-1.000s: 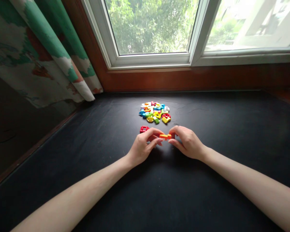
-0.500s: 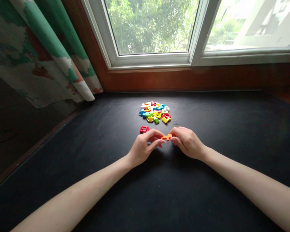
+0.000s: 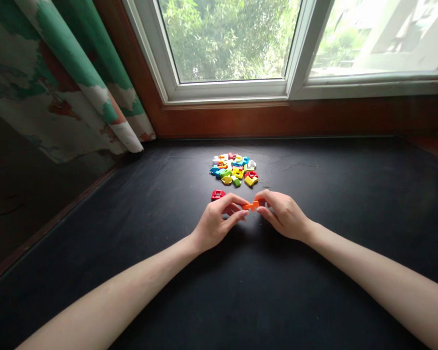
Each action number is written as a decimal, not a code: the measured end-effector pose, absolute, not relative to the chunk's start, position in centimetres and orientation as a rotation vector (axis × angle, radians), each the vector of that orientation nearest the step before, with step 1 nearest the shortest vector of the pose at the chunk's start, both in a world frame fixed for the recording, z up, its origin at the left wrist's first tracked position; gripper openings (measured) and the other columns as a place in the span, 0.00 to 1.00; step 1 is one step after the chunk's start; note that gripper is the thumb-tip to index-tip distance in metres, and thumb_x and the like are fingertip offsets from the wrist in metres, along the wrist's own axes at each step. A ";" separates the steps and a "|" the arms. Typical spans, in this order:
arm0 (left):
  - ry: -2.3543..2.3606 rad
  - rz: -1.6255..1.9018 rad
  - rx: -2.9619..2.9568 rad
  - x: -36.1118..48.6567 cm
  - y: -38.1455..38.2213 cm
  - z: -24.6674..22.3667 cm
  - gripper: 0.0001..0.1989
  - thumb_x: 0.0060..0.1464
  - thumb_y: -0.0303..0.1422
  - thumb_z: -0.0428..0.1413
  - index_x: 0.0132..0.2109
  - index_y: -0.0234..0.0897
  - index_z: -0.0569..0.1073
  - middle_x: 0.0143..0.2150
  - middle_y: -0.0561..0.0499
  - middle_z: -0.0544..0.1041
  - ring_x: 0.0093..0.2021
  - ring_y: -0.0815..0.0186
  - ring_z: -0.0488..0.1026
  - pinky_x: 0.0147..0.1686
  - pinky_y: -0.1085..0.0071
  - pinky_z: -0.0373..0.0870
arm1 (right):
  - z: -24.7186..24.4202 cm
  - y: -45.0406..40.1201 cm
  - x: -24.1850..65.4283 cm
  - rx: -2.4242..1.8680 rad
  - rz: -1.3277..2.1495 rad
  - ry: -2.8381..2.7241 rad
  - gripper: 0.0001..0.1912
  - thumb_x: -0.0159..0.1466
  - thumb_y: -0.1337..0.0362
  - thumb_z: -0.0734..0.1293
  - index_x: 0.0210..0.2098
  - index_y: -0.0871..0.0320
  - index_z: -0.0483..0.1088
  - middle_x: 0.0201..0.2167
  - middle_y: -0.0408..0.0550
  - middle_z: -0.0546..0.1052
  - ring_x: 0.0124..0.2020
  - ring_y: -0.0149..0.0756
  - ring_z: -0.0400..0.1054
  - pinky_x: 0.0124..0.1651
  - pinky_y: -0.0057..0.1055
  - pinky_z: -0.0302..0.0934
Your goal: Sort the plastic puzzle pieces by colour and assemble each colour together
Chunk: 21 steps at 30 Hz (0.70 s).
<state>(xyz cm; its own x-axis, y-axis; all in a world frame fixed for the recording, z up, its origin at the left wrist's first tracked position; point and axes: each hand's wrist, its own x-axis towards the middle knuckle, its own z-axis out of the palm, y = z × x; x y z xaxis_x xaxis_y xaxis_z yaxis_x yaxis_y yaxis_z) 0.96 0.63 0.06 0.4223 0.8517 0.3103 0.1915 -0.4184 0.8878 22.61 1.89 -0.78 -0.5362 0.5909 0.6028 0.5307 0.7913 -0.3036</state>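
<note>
Between my hands is a small orange piece, held just above the black table. The fingertips of my left hand pinch its left end. My right hand has thumb and forefinger on its right end. Just beyond my left hand lies a red piece. Farther back sits a pile of colourful plastic pieces in blue, green, yellow, red, white and orange.
The black table surface runs back to a wooden sill below a white-framed window. A patterned curtain hangs at the left, down to the table's edge.
The orange piece has turned slightly between my fingers, and my right fingertips have shifted a little on it. The red piece and the pile have not moved.
</note>
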 end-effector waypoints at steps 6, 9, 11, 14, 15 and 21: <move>0.923 1.051 1.857 1.0 0.7 0.0 0.09 0.59 0.33 0.59 0.45 0.34 0.74 0.41 0.47 0.80 0.34 0.66 0.78 0.36 0.72 0.76 | -0.5 1.7 22.5 -0.811 0.097 -2.256 0.09 0.73 0.57 0.57 0.44 0.55 0.61 0.31 0.48 0.76 0.27 0.37 0.70 0.32 0.30 0.62; 0.942 1.059 1.894 0.9 0.8 0.1 0.08 0.60 0.34 0.59 0.44 0.34 0.74 0.40 0.48 0.79 0.34 0.66 0.78 0.35 0.72 0.76 | -0.5 1.7 22.5 -0.795 0.127 -2.263 0.07 0.72 0.59 0.58 0.44 0.55 0.61 0.31 0.47 0.76 0.28 0.36 0.70 0.32 0.29 0.62; 0.959 1.061 1.938 0.9 0.9 0.1 0.07 0.60 0.34 0.59 0.42 0.34 0.74 0.39 0.48 0.79 0.33 0.67 0.77 0.34 0.73 0.75 | -0.6 1.7 22.5 -0.779 0.144 -2.264 0.06 0.72 0.60 0.59 0.45 0.55 0.61 0.31 0.46 0.76 0.28 0.35 0.70 0.33 0.29 0.63; 0.979 1.059 2.033 0.7 1.0 0.0 0.07 0.60 0.34 0.59 0.41 0.35 0.74 0.37 0.50 0.79 0.33 0.67 0.76 0.33 0.73 0.74 | -0.7 1.7 22.4 -0.751 0.163 -2.265 0.05 0.72 0.60 0.59 0.45 0.55 0.60 0.31 0.45 0.75 0.28 0.34 0.70 0.33 0.28 0.63; 0.983 1.061 2.064 0.7 1.0 0.0 0.07 0.60 0.34 0.58 0.41 0.35 0.74 0.36 0.50 0.79 0.34 0.67 0.76 0.34 0.73 0.74 | -0.7 1.7 22.4 -0.744 0.169 -2.267 0.05 0.72 0.61 0.60 0.45 0.55 0.60 0.31 0.45 0.75 0.28 0.34 0.70 0.33 0.28 0.63; 1.009 1.108 2.184 0.3 1.3 -0.1 0.04 0.62 0.32 0.57 0.41 0.35 0.73 0.37 0.49 0.79 0.35 0.66 0.76 0.34 0.73 0.73 | -0.8 1.7 22.4 -0.764 0.200 -2.248 0.10 0.71 0.62 0.60 0.51 0.54 0.58 0.33 0.46 0.76 0.29 0.34 0.71 0.33 0.28 0.65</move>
<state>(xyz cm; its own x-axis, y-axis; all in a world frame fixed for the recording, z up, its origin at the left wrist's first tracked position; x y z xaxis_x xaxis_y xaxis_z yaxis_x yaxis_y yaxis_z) 0.32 1.30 -0.13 0.3979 0.7885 0.4689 0.3926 -0.6083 0.6898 22.41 1.72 -0.81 -0.5479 0.5801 0.6027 0.4643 0.8102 -0.3578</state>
